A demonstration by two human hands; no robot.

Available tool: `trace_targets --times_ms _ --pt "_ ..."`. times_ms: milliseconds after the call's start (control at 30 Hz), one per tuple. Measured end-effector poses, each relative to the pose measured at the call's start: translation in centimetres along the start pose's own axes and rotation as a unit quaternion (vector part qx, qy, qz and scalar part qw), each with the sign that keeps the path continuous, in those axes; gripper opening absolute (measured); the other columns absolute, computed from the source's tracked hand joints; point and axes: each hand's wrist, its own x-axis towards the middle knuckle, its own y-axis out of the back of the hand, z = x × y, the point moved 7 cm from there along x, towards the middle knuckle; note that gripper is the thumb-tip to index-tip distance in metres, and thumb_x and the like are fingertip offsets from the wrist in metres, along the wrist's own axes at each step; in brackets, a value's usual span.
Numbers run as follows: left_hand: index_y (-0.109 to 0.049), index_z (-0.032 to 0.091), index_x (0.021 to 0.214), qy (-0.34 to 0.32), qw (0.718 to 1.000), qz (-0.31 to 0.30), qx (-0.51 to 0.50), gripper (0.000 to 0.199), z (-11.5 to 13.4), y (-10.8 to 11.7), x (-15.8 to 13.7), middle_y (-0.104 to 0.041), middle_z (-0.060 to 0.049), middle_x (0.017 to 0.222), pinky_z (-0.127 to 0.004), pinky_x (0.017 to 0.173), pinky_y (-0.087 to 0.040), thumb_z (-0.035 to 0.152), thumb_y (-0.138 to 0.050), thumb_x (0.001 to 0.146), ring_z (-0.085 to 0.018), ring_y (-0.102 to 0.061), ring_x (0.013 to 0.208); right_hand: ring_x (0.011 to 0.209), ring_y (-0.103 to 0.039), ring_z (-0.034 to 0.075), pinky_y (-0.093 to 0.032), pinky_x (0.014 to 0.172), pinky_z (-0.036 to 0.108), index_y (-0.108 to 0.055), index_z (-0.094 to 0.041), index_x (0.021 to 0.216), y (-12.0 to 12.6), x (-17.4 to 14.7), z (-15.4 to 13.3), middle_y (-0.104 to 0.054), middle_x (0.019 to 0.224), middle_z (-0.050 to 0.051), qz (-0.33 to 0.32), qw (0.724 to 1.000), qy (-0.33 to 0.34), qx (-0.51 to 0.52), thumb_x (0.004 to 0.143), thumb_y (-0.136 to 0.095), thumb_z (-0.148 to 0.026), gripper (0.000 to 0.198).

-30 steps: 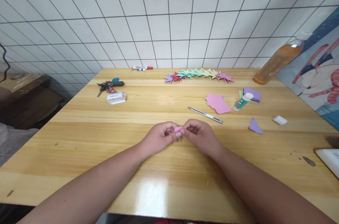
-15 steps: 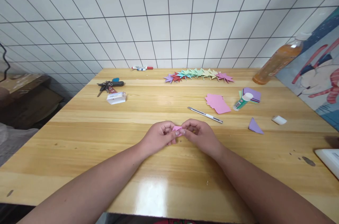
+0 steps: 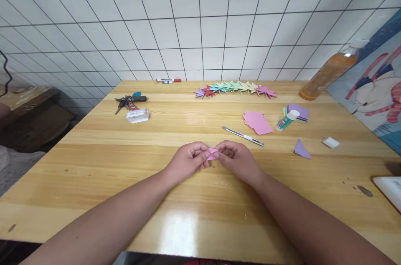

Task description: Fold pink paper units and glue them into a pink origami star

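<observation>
A small folded piece of pink paper (image 3: 212, 154) is pinched between my two hands, just above the wooden table (image 3: 150, 206). My left hand (image 3: 190, 157) grips its left side with thumb and fingers. On the other side, my right hand (image 3: 236, 157) pinches the right edge, thumb toward me. Fold lines show on the paper, though fingertips cover its ends. Beyond my hands lies a utility knife (image 3: 242, 135), and past it a fanned stack of pink paper sheets (image 3: 258, 123).
Against the wall stands a row of colored folded-paper pieces (image 3: 234, 87). To the right are a glue stick (image 3: 287, 120), colored paper (image 3: 299, 111), a purple folded triangle (image 3: 301, 149), an eraser (image 3: 330, 142) and a bottle (image 3: 332, 71). Keys (image 3: 128, 101), a small box (image 3: 138, 115) and a marker (image 3: 168, 81) lie left.
The pink paper has turned a little between my fingers and shows more of its folded face. My left thumb has drawn slightly left, away from my right thumb.
</observation>
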Motion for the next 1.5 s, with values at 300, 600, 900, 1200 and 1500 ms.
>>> trace_targets --times_ms 300,600,900,1200,1500 --pt "-0.061 0.014 0.08 -0.03 0.997 0.006 0.064 0.026 0.7 -0.1 -0.2 -0.061 -0.001 0.063 -0.018 0.049 -0.04 0.04 -0.055 0.081 -0.008 -0.052 0.051 0.053 -0.047 0.009 -0.036 0.053 0.022 -0.063 -0.015 0.063 0.5 -0.1 0.2 -0.055 0.055 -0.003 0.0 0.999 -0.022 0.029 0.067 -0.067 -0.038 0.024" --pt "-0.064 0.013 0.084 -0.036 0.998 -0.023 0.038 0.033 0.7 -0.2 -0.1 -0.068 -0.006 0.076 -0.021 0.057 -0.044 0.045 -0.061 0.075 -0.014 -0.06 0.066 0.053 -0.051 0.01 -0.039 0.054 0.021 -0.064 -0.015 0.062 0.8 -0.1 0.5 -0.059 0.055 -0.001 0.0 0.999 -0.038 0.014 0.067 -0.069 -0.037 0.023" --pt "-0.062 0.012 0.074 -0.03 0.998 -0.012 0.056 0.027 0.3 -0.1 0.0 -0.066 -0.005 0.068 -0.02 0.054 -0.039 0.04 -0.06 0.076 -0.012 -0.056 0.06 0.059 -0.053 0.011 -0.042 0.056 0.022 -0.065 -0.017 0.075 0.2 -0.1 0.2 -0.065 0.07 0.001 -0.003 1.0 -0.026 -0.006 0.068 -0.067 -0.037 0.022" --pt "-0.062 0.013 0.071 -0.061 0.995 0.047 0.058 0.018 0.8 0.9 0.1 -0.056 0.001 0.062 -0.019 0.052 -0.033 0.031 -0.063 0.072 -0.009 -0.047 0.056 0.049 -0.04 0.008 -0.03 0.047 0.02 -0.056 -0.017 0.064 0.2 -0.1 0.5 -0.048 0.053 -0.005 -0.017 0.999 -0.034 -0.034 0.072 -0.062 -0.038 0.022" --pt "-0.059 0.013 0.084 -0.047 0.997 0.032 -0.052 0.028 1.1 0.5 0.0 -0.061 -0.001 0.07 -0.02 0.052 -0.039 0.036 -0.066 0.071 -0.009 -0.051 0.057 0.051 -0.038 0.008 -0.03 0.048 0.02 -0.049 -0.018 0.062 -0.1 -0.2 0.0 -0.044 0.055 -0.005 -0.015 0.999 -0.002 -0.051 0.075 -0.057 -0.036 0.023"
